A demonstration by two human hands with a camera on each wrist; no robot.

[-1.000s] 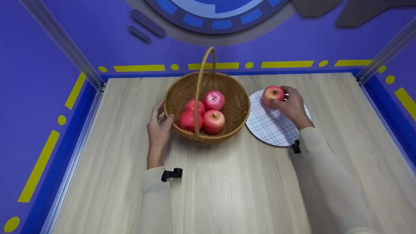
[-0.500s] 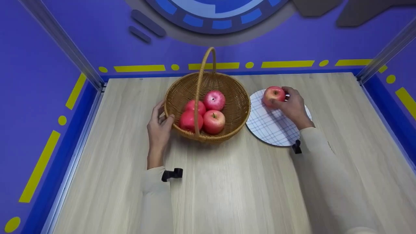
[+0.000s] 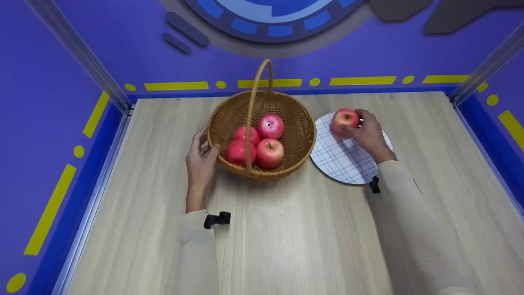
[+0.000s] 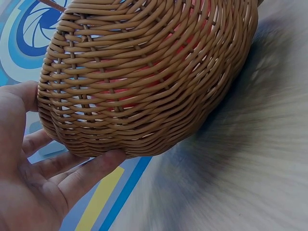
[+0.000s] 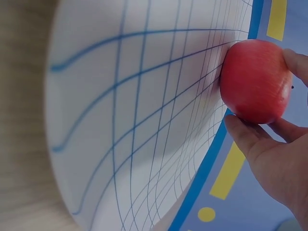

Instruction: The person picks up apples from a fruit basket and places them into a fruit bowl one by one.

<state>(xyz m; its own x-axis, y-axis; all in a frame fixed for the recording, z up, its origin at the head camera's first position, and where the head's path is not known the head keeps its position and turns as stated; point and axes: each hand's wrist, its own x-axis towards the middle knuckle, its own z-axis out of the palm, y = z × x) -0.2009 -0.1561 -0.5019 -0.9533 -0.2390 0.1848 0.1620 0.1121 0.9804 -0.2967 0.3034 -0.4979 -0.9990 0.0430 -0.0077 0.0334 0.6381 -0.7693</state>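
Note:
My left hand (image 3: 200,162) holds the left side of a brown wicker basket (image 3: 301,141) with a tall arched handle. In the left wrist view, the fingers (image 4: 94,175) spread along the woven outer wall, with the thumb at its left edge. Several red apples lie together inside; a pinkish one (image 3: 270,126) sits at the back, and a yellowish-red one (image 3: 269,153) stands stem up at the front. Between thumb and fingertips, my right hand (image 3: 370,133) grips another red apple (image 3: 344,119) at the back of a round white plate (image 3: 344,166) with blue checked lines.
Both things stand on a pale wood-grain table (image 3: 278,237), the plate just right of the basket. A blue-purple wall (image 3: 163,65) with yellow dashes closes off the back, and similar panels flank both sides. Each sleeve carries a black wrist mount (image 3: 217,220).

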